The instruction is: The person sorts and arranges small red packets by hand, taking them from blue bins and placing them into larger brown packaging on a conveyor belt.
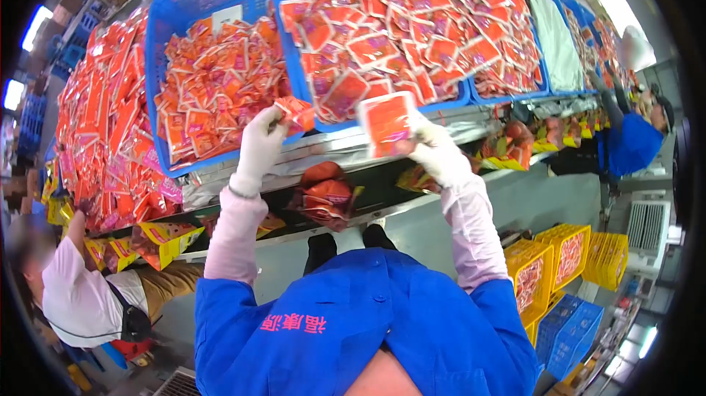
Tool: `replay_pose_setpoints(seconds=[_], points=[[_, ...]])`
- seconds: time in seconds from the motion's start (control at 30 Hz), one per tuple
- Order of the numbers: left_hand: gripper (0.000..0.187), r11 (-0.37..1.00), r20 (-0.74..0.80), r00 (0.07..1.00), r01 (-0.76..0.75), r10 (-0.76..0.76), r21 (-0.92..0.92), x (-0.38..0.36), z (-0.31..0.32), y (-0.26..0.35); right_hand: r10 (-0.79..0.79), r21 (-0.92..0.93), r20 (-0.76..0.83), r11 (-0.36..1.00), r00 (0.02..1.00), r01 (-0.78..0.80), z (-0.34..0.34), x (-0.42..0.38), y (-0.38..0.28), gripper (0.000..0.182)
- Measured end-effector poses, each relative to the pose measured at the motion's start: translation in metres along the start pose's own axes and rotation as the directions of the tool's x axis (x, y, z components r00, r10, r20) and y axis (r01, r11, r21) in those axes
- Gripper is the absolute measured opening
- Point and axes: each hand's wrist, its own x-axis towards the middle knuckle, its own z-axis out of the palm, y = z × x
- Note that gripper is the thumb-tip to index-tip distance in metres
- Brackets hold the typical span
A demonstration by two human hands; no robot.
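Fingers closed, my left hand (pixel 259 152) in a white glove pinches a small orange packet (pixel 296 113) at the front edge of a blue crate. My right hand (pixel 440 152), also gloved, grips a larger flat red sachet (pixel 387 125) with pale edges, held up in front of the heap. The blue crate (pixel 153 87) beyond my left hand holds many small orange packets (pixel 220 87). Larger red sachets (pixel 412 28) are piled behind my right hand. Between and below my hands, an open bag (pixel 327 194) with red contents stands on the line.
More bags (pixel 165 238) stand along the narrow line (pixel 390 208). A person in a white shirt (pixel 81 293) works at the left; another in blue (pixel 636 146) is at the far right. Yellow crates (pixel 562 230) and a blue crate (pixel 570 330) sit behind me on the right.
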Motion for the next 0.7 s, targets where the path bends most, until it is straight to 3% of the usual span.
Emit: replay_pose_setpoints(seconds=[0.03,0.07,0.1,0.13,0.17,0.2,0.23,0.3,0.33,0.4,0.43,0.47,0.5,0.53,0.6,0.7], points=[[0.012,0.988,0.042,0.999,-0.005,0.012,-0.157,-0.012,0.015,0.015,-0.223,-0.08,0.078,0.97,0.972,0.229,0.008,0.001,-0.007,0.042],[0.013,0.966,-0.017,0.988,-0.152,0.152,-0.209,-0.023,0.038,0.033,-0.209,-0.368,0.083,0.902,0.974,0.225,0.014,0.0,-0.002,0.044],[0.013,0.945,-0.031,0.959,-0.281,0.28,-0.168,-0.029,0.057,0.061,-0.318,-0.318,0.175,0.878,0.932,0.359,0.026,-0.004,-0.02,0.044],[0.014,0.926,-0.025,0.939,-0.342,0.342,-0.159,-0.036,0.074,0.074,-0.254,-0.39,0.2,0.865,0.946,0.314,0.026,-0.004,-0.009,0.037],[0.014,0.903,-0.019,0.915,-0.401,0.403,-0.152,-0.043,0.091,0.087,-0.234,-0.328,0.161,0.904,0.959,0.276,0.021,-0.014,-0.008,0.034],[0.016,0.797,0.081,0.982,-0.089,0.171,-0.598,-0.049,0.103,0.091,-0.216,-0.261,0.129,0.934,0.968,0.243,0.015,-0.023,-0.011,0.03],[0.018,0.447,0.272,0.962,0.247,-0.008,-0.86,-0.053,0.116,0.094,-0.206,-0.266,0.12,0.936,0.971,0.231,0.007,-0.032,-0.014,0.03],[0.027,0.325,0.167,0.986,0.157,0.002,-0.933,-0.058,0.148,0.086,0.036,-0.124,-0.032,0.991,0.999,-0.04,-0.003,-0.051,-0.018,0.027],[0.028,0.293,0.132,0.991,0.134,-0.028,-0.946,-0.06,0.159,0.092,0.033,-0.018,-0.1,0.999,0.994,-0.035,-0.003,-0.058,-0.018,0.025],[0.031,0.22,0.05,0.999,0.045,0.017,-0.975,-0.067,0.166,0.11,0.103,-0.058,-0.183,0.992,0.978,-0.115,-0.006,-0.068,-0.025,0.026],[0.034,0.582,0.047,0.998,0.01,0.048,-0.813,-0.068,0.162,0.119,0.104,-0.058,-0.176,0.992,0.979,-0.116,-0.006,-0.069,-0.02,0.026],[0.036,0.361,0.191,0.981,0.188,-0.027,-0.913,-0.066,0.165,0.11,-0.099,-0.224,-0.216,0.973,0.971,0.05,-0.005,-0.07,-0.011,0.026],[0.039,0.104,0.33,0.939,0.34,-0.101,-0.935,-0.064,0.168,0.101,-0.203,-0.305,-0.217,0.943,0.955,0.131,-0.004,-0.07,-0.009,0.026],[0.039,0.104,0.326,0.94,0.336,-0.105,-0.936,-0.065,0.17,0.095,-0.305,-0.387,-0.216,0.899,0.928,0.205,-0.002,-0.07,-0.007,0.026],[0.037,0.029,0.342,0.924,0.352,-0.173,-0.936,-0.068,0.168,0.088,-0.505,-0.671,-0.121,0.676,0.855,0.304,0.004,-0.07,-0.007,0.025],[0.035,0.017,0.363,0.915,0.371,-0.178,-0.928,-0.068,0.158,0.087,-0.547,-0.701,-0.122,0.638,0.828,0.318,0.021,-0.074,-0.003,0.022]])
